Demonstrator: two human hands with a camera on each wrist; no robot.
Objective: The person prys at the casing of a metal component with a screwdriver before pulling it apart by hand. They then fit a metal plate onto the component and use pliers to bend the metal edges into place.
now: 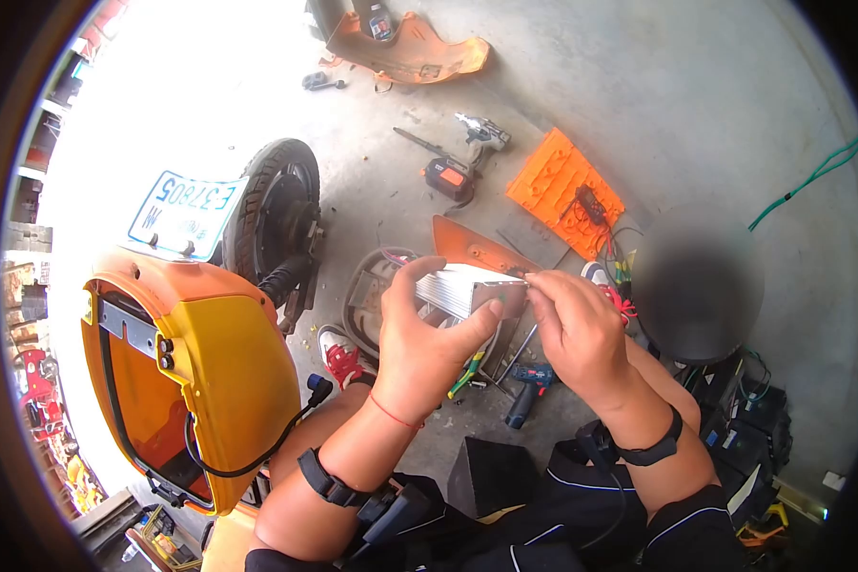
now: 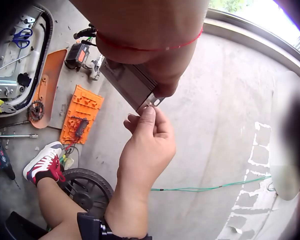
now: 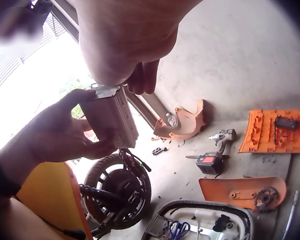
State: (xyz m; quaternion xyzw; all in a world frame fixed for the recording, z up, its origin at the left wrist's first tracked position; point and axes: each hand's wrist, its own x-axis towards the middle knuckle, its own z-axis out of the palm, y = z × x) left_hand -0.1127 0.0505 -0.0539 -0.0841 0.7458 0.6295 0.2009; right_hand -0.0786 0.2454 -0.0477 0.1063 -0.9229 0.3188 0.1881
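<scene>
A silver finned metal box, like a motor controller, is held up in front of the body. My left hand grips it, thumb on the near side and fingers around the far side. At the box's right end, my right hand pinches the corner of the end plate between thumb and fingertips. The left wrist view shows this right hand close on the plate's slotted tab; I cannot tell whether a small part is between the fingertips. In the right wrist view, the left hand supports the box from one side.
A yellow-orange scooter body and its wheel stand at the left. On the floor lie an orange panel, a cordless tool, a blue drill and a scooter seat base with scissors. Batteries sit at the right.
</scene>
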